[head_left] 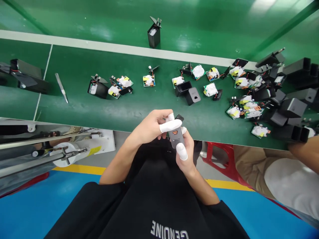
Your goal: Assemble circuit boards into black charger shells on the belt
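At the bench's near edge I hold a dark charger case (175, 136) between both hands, its end with orange port slots facing up. White finger cots cover some of my fingertips. My left hand (159, 124) grips the case's far end, by a small black piece that sticks out there. Around the near end, my right hand (184, 152) is closed with the thumb pressed on the side. Just beyond lie two separate black cases (193, 96) and a circuit board with white filler (210, 89). What is inside the held case is hidden.
Several circuit boards (149, 80) and part-filled chargers (97, 87) lie along the green bench, with a dense pile of cases (294, 108) at right. A white-handled tool (61, 87) rests at left. One charger (154, 36) stands beyond the pale strip. Another person's arm (305, 154) is at right.
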